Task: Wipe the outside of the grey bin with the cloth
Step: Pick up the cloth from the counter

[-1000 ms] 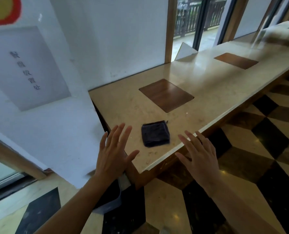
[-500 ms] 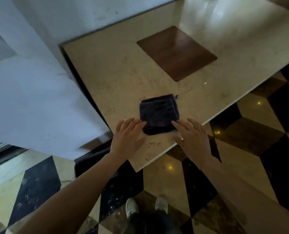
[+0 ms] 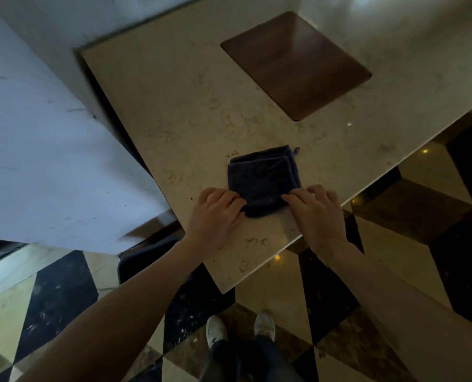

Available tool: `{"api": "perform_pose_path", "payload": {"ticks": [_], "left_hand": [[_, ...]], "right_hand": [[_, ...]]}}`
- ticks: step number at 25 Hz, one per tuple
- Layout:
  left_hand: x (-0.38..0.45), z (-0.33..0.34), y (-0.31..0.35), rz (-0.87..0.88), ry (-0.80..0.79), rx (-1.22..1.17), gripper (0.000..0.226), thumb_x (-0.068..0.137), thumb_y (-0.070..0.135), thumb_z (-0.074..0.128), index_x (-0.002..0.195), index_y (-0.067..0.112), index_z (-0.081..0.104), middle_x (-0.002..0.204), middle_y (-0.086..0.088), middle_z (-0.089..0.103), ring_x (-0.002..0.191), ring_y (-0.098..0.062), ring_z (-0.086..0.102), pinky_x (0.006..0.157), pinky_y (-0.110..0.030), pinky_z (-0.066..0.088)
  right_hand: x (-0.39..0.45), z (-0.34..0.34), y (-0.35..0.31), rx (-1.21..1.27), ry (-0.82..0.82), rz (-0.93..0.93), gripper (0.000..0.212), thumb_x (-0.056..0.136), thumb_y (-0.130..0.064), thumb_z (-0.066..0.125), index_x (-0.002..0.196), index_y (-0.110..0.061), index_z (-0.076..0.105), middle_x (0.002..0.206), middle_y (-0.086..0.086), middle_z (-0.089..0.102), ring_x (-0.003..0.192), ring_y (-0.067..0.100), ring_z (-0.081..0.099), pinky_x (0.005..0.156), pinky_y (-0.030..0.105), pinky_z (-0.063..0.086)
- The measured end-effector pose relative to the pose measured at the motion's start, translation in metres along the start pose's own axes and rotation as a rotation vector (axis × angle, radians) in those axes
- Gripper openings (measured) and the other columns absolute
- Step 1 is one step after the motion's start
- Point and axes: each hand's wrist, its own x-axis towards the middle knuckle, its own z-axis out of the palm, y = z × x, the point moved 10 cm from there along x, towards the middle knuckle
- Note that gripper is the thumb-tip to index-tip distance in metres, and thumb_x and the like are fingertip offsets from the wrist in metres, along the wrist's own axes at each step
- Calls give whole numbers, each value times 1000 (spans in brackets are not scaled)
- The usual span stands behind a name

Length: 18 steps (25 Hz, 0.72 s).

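both hands now on cloth | L hand [image 3: 214,213] & R hand [image 3: 316,213] pinch folded dark terry cloth [image 3: 263,179] (near corners)

Both arms reach forward, left hand [image 3: 214,215] and right hand [image 3: 318,216] palm-down, fingers [image 3: 295,201] curled.

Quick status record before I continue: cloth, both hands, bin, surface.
cloth: dark, folded, lying flat on counter near its front edge
left hand: fingertips on cloth's near left corner
right hand: fingertips on cloth's near right corner
grip: cloth not lifted yet
grey bin: partly visible under counter, untouched
counter: beige stone, brown inset
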Motion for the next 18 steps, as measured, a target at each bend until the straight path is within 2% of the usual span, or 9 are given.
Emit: {"api": "perform_pose_path", "payload": {"ticks": [4, 7, 11, 12, 15, 16, 18], "left_hand": [[5, -19, -9, -95, 66, -133, 18, 90, 16, 62, 106, 8, 66, 101, -9, 70, 91, -30, 64, 80, -42, 47], [16, -57, -16, -180, 162, -276, 19, 93, 13, 57, 111, 9, 62, 104, -8, 65, 88, -25, 61, 77, -37, 47], [20, -137, -18, -246, 350, -518, 19, 94, 13, 51, 111, 14, 59, 105, -2, 59, 91, -12, 56, 78, -27, 48], [15, -158, -18, -274, 391, -576, 19, 94, 14, 50, 111, 16, 58, 105, 0, 58, 93, -10, 57, 80, -24, 49], [-8, -219, -21, -362, 487, -685, 20, 94, 10, 53, 110, 19, 59, 108, 1, 60, 96, -13, 63, 81, -16, 50], [-21, -239, -22, -390, 516, -679, 21, 93, 8, 53, 110, 20, 60, 108, 0, 61, 95, -13, 64, 80, -13, 48], [-43, -274, -24, -418, 561, -656, 22, 93, 6, 55, 109, 20, 61, 107, -1, 63, 92, -11, 66, 77, -8, 46]], "right_hand": [[11, -16, -1, 62, 23, 47, 29, 83, -6, 74, 112, -10, 70, 103, 11, 73, 97, 36, 64, 79, 45, 48], [21, -57, -1, 158, 120, 86, 19, 90, -11, 68, 108, -8, 67, 101, 12, 70, 92, 33, 64, 78, 43, 48], [32, -132, -6, 451, 238, 117, 17, 96, -13, 58, 111, -9, 63, 106, 11, 65, 87, 29, 64, 77, 44, 53], [32, -151, -9, 517, 272, 105, 17, 97, -13, 57, 112, -8, 63, 107, 10, 64, 86, 27, 64, 75, 42, 54], [34, -209, -33, 611, 356, -1, 17, 97, -12, 57, 113, -11, 64, 111, 6, 61, 87, 14, 58, 73, 20, 45], [33, -227, -46, 617, 371, -57, 17, 97, -12, 57, 113, -12, 65, 111, 6, 62, 86, 12, 57, 72, 18, 43], [33, -256, -69, 601, 411, -150, 18, 96, -11, 59, 113, -12, 67, 110, 6, 64, 85, 16, 61, 72, 25, 49]]}}
